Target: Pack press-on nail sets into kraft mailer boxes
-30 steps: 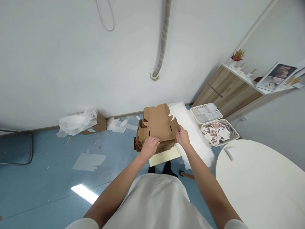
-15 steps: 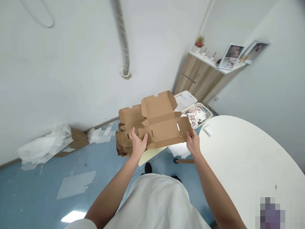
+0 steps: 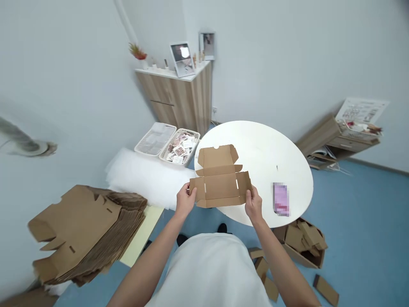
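An unfolded brown cardboard box blank (image 3: 221, 186) is stretched flat between my two hands, over the near left edge of the round white table (image 3: 255, 138). My left hand (image 3: 185, 200) pinches its left side flap, thumb on top. On the opposite side flap, my right hand (image 3: 254, 205) grips with the thumb over the edge. Slots show near both ends of the blank, and its lid panel points away from me. To my left lies a thick stack of similar flat box blanks (image 3: 86, 226) on a pale yellow surface (image 3: 143, 238).
White foam sheets (image 3: 143, 177) lie beside two white baskets, one holding small packets (image 3: 180, 147). A wooden cabinet (image 3: 179, 96) stands behind. A blurred purple item (image 3: 281, 199) rests on the table. Folded boxes fill a carton (image 3: 302, 241) at right; more lie on the floor.
My view has swung right, from the stack toward the round table. The blank has moved off the stack to the table's edge, and my left hand, formerly with fingers spread, now grips its left flap.
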The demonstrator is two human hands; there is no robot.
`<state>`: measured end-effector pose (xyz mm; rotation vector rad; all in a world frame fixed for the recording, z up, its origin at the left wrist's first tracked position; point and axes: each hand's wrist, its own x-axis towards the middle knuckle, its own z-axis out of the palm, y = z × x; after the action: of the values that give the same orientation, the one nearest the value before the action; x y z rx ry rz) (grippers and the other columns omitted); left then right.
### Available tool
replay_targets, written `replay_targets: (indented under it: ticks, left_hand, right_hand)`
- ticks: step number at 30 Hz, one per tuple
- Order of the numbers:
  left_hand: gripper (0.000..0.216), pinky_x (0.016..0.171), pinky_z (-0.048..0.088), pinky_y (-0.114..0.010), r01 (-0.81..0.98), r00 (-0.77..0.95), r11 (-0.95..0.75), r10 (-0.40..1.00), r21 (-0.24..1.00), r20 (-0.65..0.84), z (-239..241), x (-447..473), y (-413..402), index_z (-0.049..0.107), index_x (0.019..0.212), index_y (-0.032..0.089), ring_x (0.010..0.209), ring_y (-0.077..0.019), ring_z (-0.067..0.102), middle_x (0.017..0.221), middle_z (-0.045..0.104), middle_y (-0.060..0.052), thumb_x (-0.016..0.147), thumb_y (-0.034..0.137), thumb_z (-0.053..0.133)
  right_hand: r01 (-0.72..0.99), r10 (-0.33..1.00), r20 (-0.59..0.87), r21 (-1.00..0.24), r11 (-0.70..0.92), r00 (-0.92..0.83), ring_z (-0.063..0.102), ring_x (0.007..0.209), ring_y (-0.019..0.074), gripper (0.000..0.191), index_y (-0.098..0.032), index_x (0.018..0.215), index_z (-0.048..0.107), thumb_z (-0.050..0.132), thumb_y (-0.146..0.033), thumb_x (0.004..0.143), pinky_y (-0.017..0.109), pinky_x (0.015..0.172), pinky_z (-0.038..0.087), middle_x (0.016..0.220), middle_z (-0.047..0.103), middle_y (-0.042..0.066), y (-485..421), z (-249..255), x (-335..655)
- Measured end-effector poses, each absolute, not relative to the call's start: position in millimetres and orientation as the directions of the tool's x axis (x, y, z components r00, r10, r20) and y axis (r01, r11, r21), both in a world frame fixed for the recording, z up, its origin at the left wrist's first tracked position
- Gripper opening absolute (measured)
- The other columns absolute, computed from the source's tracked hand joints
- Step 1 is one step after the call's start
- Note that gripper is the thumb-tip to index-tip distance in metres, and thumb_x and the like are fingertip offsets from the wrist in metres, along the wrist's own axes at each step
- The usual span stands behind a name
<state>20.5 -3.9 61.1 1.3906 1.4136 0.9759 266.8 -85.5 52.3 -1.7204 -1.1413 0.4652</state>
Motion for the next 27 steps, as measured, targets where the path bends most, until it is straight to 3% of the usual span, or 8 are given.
replay_targets:
  ticks: [7, 11, 14, 18, 27]
  left_hand:
    - [0.03, 0.071, 0.046, -0.031, 0.604, 0.153, -0.118, 0.988, 0.788, 0.03, 40, 88, 6, 0.059, 0.095, 0.015, 0.077, -0.017, 0.056, 0.091, 0.056, -0.008, 0.07, 0.029, 0.052]
    - [0.026, 0.067, 0.045, -0.03, 0.671, 0.284, -0.143, 0.956, 0.728, -0.075, 32, 104, 15, 0.06, 0.093, 0.016, 0.07, -0.0161, 0.054, 0.079, 0.059, -0.004, 0.073, 0.029, 0.049]
    - [0.028, 0.065, 0.044, -0.029, 0.665, 0.362, -0.148, 0.921, 0.732, -0.143, 27, 112, 23, 0.058, 0.096, 0.017, 0.069, -0.0155, 0.055, 0.078, 0.061, -0.003, 0.074, 0.03, 0.047]
    - [0.034, 0.063, 0.044, -0.027, 0.668, 0.38, -0.164, 0.914, 0.725, -0.143, 19, 123, 38, 0.056, 0.103, 0.017, 0.066, -0.0147, 0.054, 0.074, 0.06, -0.002, 0.073, 0.03, 0.051]
    - [0.035, 0.062, 0.043, -0.027, 0.643, 0.452, -0.144, 0.864, 0.752, -0.221, -11, 141, 71, 0.054, 0.105, 0.017, 0.065, -0.0142, 0.055, 0.069, 0.058, -0.001, 0.073, 0.031, 0.052]
  right_hand:
    - [0.52, 0.801, 0.127, -0.817, -0.25, 0.585, 0.048, 0.069, 0.0166, 0.033, -0.018, 0.085, 0.055, 0.03, -0.039, 0.085, 0.029, 0.059, 0.039, 0.075, 0.05, 0.004, -123, 24, 328]
    - [0.532, 0.814, 0.046, -0.778, -0.335, 0.579, 0.044, 0.061, 0.015, 0.034, -0.019, 0.072, 0.053, 0.026, -0.034, 0.085, 0.028, 0.059, 0.036, 0.065, 0.046, 0.002, -132, 15, 340]
    - [0.529, 0.82, 0.006, -0.766, -0.364, 0.573, 0.048, 0.066, 0.0163, 0.032, -0.017, 0.089, 0.057, 0.028, -0.03, 0.083, 0.028, 0.062, 0.038, 0.07, 0.051, 0.003, -135, 11, 339]
    - [0.53, 0.809, -0.026, -0.743, -0.408, 0.587, 0.052, 0.077, 0.0181, 0.041, -0.017, 0.117, 0.047, 0.032, -0.026, 0.079, 0.03, 0.069, 0.041, 0.086, 0.057, 0.006, -133, 8, 335]
    - [0.493, 0.72, -0.17, -0.621, -0.609, 0.673, 0.053, 0.073, 0.0157, 0.044, -0.016, 0.12, 0.044, 0.034, -0.027, 0.078, 0.031, 0.069, 0.043, 0.092, 0.057, 0.006, -120, -5, 334]
